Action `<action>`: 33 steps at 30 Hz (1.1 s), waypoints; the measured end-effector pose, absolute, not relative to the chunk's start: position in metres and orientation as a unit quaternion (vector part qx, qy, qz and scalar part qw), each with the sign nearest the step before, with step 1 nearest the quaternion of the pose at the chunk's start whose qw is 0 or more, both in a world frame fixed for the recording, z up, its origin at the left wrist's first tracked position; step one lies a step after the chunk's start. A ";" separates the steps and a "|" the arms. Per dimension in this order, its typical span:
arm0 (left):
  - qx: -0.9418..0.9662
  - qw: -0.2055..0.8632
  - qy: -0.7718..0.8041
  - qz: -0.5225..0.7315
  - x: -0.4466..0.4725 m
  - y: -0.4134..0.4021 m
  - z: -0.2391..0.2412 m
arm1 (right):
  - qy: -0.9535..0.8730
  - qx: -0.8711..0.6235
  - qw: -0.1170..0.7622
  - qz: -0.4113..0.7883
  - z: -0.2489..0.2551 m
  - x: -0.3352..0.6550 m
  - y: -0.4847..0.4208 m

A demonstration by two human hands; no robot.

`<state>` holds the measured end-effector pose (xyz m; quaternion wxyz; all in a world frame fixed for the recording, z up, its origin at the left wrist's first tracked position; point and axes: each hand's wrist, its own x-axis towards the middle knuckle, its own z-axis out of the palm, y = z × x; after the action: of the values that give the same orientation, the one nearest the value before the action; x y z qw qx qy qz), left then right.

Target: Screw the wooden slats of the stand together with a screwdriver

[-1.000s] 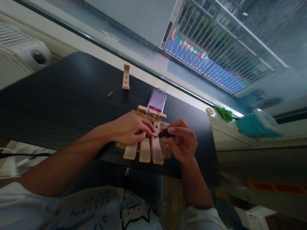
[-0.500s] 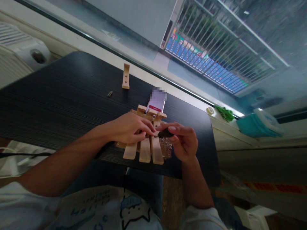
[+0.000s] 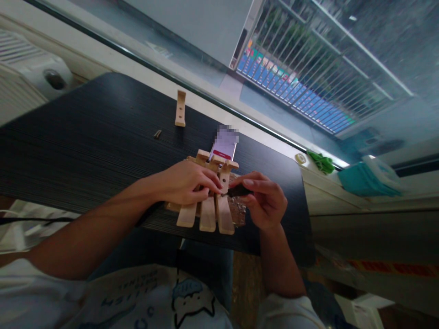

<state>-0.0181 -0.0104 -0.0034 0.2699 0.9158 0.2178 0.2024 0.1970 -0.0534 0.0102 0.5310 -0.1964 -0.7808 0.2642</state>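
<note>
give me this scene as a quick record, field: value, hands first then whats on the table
left hand: over the wooden pieces, fingertips near the tool's tip
right hand: grips a dark-handled tool, tip toward the rightmost piece
wooden pieces: three, side by side, wider ends toward the person
phone: just behind the pieces, screen lit
small wooden block: apart at the back, two holes showing
small bits: left of the phone, too small to identify
table: dark top

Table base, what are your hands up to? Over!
Left hand across wooden pieces. Right hand gripping dark tool, end at rightmost piece. Phone close by pieces' far ends.
</note>
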 end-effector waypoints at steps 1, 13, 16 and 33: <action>0.916 0.268 0.218 0.203 -0.018 -0.010 -0.004 | -0.778 -0.199 0.535 0.263 0.010 0.197 -0.053; 0.915 0.267 0.217 0.209 -0.018 -0.011 -0.005 | -0.779 -0.208 0.546 0.227 0.010 0.197 -0.053; 0.913 0.270 0.217 0.217 -0.018 -0.011 -0.005 | -0.782 -0.205 0.547 0.220 0.010 0.197 -0.052; 0.911 0.275 0.221 0.214 -0.017 -0.011 -0.002 | -0.786 -0.223 0.549 0.178 0.007 0.197 -0.051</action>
<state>-0.0173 -0.0109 -0.0017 0.2745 0.9109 0.2215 0.2141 0.1971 -0.0513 0.0072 0.5490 -0.2231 -0.7857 0.1776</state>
